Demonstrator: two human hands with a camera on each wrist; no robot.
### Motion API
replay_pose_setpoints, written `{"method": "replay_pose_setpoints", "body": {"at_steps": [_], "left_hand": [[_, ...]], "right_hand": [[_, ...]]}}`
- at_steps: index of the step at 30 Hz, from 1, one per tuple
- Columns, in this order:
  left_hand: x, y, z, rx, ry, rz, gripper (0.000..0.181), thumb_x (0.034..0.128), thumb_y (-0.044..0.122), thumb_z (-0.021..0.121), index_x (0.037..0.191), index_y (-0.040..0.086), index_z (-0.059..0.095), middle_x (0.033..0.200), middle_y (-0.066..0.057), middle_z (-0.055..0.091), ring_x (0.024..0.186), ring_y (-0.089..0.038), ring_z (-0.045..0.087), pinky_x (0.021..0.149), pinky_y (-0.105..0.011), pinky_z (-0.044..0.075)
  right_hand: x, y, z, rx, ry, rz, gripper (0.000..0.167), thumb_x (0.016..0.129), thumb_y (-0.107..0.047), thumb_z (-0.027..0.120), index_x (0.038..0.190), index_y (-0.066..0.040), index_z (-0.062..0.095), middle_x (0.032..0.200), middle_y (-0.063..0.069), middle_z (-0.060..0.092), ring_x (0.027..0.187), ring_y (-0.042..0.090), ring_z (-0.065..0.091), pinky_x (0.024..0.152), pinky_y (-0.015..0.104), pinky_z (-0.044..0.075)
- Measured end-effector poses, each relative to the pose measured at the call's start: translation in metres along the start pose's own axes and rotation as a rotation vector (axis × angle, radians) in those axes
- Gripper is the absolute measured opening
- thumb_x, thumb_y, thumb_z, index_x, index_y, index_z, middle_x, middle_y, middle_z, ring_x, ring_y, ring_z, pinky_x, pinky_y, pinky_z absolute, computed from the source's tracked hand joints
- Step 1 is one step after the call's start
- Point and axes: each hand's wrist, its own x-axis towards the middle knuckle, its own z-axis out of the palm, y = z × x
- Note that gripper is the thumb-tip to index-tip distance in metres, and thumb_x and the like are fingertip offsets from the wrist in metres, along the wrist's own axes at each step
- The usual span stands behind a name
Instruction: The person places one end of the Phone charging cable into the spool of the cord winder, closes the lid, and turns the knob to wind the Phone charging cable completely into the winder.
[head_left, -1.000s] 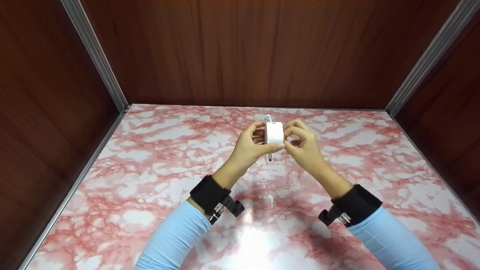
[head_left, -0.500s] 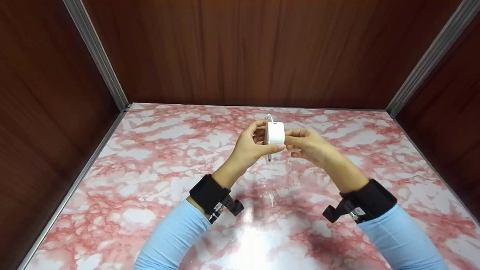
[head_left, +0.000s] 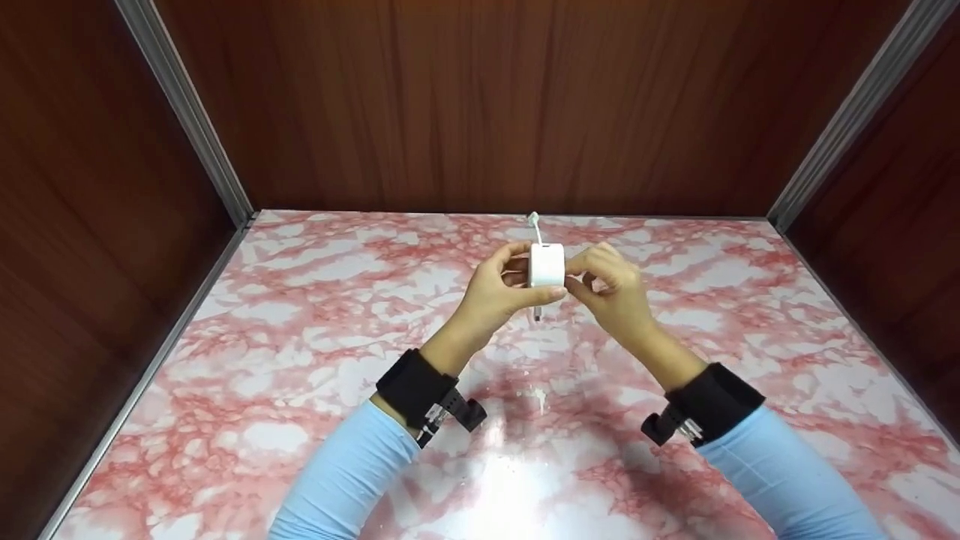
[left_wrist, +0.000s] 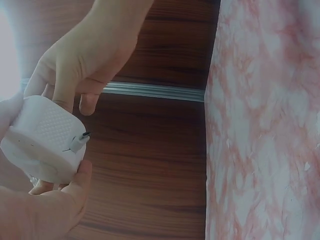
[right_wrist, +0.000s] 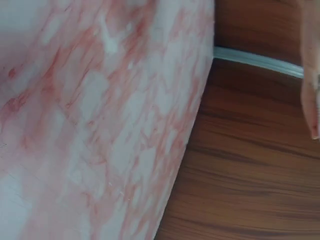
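Observation:
A small white box-shaped device (head_left: 547, 265) with rounded corners is held up above the table. My left hand (head_left: 491, 289) grips it from the left, thumb across its near side and fingers behind. My right hand (head_left: 611, 289) pinches at its right side with thumb and forefinger; what lies between the fingertips is hidden. From the top a thin white cable (head_left: 538, 231) sticks up, and a plug (head_left: 537, 313) pokes out below. In the left wrist view the device shows a patterned face (left_wrist: 52, 125) and the dark-tipped plug (left_wrist: 80, 141). Only part of a hand (right_wrist: 311, 85) shows in the right wrist view.
The table (head_left: 300, 375) has a pink-and-white marbled top. Dark wood panels (head_left: 465, 105) enclose it at the back and sides, with metal strips (head_left: 187, 112) in the corners. Black bands with small cameras sit on both wrists.
My right hand has twisted away and back at the device's right side. The cable's upper end now reaches higher. My left hand keeps its grip almost in place.

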Motion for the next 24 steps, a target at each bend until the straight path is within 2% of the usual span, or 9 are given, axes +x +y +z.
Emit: {"method": "replay_pose_setpoints", "body": {"at_steps": [3, 6, 9, 11, 14, 18, 21, 24], "left_hand": [[-0.001, -0.001, -0.002, 0.007, -0.013, 0.003, 0.066, 0.0758, 0.005, 0.079, 0.134, 0.002, 0.047, 0.123, -0.015, 0.057, 0.108, -0.023, 0.06, 0.088, -0.03, 0.053], [-0.001, -0.001, -0.003, 0.001, -0.027, 0.01, 0.067, 0.0752, 0.004, 0.079, 0.135, 0.003, 0.047, 0.124, -0.015, 0.057, 0.109, -0.023, 0.06, 0.088, -0.03, 0.054], [-0.001, -0.001, -0.003, -0.01, -0.028, 0.018, 0.067, 0.075, 0.004, 0.079, 0.135, 0.003, 0.047, 0.123, -0.014, 0.057, 0.108, -0.022, 0.06, 0.088, -0.03, 0.054], [0.0, -0.001, -0.002, -0.019, -0.026, 0.019, 0.066, 0.0756, 0.003, 0.078, 0.134, 0.002, 0.047, 0.121, -0.015, 0.058, 0.106, -0.022, 0.06, 0.087, -0.03, 0.054], [0.0, -0.002, -0.001, -0.018, 0.003, 0.015, 0.065, 0.0758, 0.003, 0.078, 0.134, 0.003, 0.048, 0.12, -0.015, 0.058, 0.106, -0.022, 0.06, 0.087, -0.03, 0.054], [0.0, -0.002, -0.001, 0.007, 0.044, 0.005, 0.066, 0.0753, 0.004, 0.08, 0.134, 0.004, 0.048, 0.12, -0.014, 0.059, 0.107, -0.022, 0.061, 0.087, -0.03, 0.054], [0.0, -0.002, 0.0, 0.01, 0.048, 0.0, 0.066, 0.0756, 0.006, 0.08, 0.134, 0.005, 0.048, 0.119, -0.013, 0.059, 0.107, -0.022, 0.061, 0.086, -0.03, 0.054], [0.001, -0.002, 0.0, 0.007, 0.049, -0.001, 0.066, 0.0759, 0.007, 0.08, 0.134, 0.005, 0.049, 0.118, -0.013, 0.059, 0.105, -0.021, 0.06, 0.085, -0.029, 0.053]], "right_hand": [[-0.002, 0.006, 0.005, -0.014, 0.07, -0.162, 0.021, 0.072, 0.017, 0.072, 0.08, -0.003, 0.071, 0.073, 0.008, 0.066, 0.069, 0.017, 0.05, 0.062, 0.017, 0.039], [-0.003, 0.01, 0.008, -0.036, 0.114, -0.261, 0.014, 0.076, 0.011, 0.073, 0.08, -0.002, 0.071, 0.073, 0.009, 0.067, 0.069, 0.021, 0.051, 0.066, 0.02, 0.04], [-0.002, 0.012, 0.007, -0.053, 0.116, -0.295, 0.004, 0.08, 0.003, 0.073, 0.081, -0.002, 0.072, 0.074, 0.01, 0.067, 0.069, 0.024, 0.053, 0.067, 0.025, 0.042], [-0.002, 0.013, 0.004, -0.051, 0.081, -0.26, 0.001, 0.082, -0.001, 0.072, 0.083, -0.001, 0.071, 0.076, 0.009, 0.068, 0.069, 0.022, 0.054, 0.067, 0.026, 0.043], [-0.002, 0.013, -0.001, 0.029, 0.006, -0.089, 0.005, 0.087, -0.003, 0.066, 0.088, 0.0, 0.07, 0.078, 0.01, 0.068, 0.067, 0.014, 0.053, 0.06, 0.021, 0.043], [-0.002, 0.005, -0.008, 0.239, -0.065, 0.294, 0.022, 0.098, -0.009, 0.053, 0.093, 0.006, 0.068, 0.079, 0.009, 0.067, 0.066, 0.009, 0.054, 0.054, 0.018, 0.045], [0.001, -0.002, -0.011, 0.358, -0.108, 0.569, 0.022, 0.098, -0.012, 0.055, 0.095, 0.006, 0.066, 0.08, 0.005, 0.066, 0.066, 0.01, 0.055, 0.054, 0.019, 0.047], [0.007, -0.009, -0.012, 0.418, -0.171, 0.758, 0.015, 0.097, -0.012, 0.058, 0.093, 0.002, 0.065, 0.076, 0.001, 0.062, 0.065, 0.009, 0.054, 0.054, 0.018, 0.047]]}}
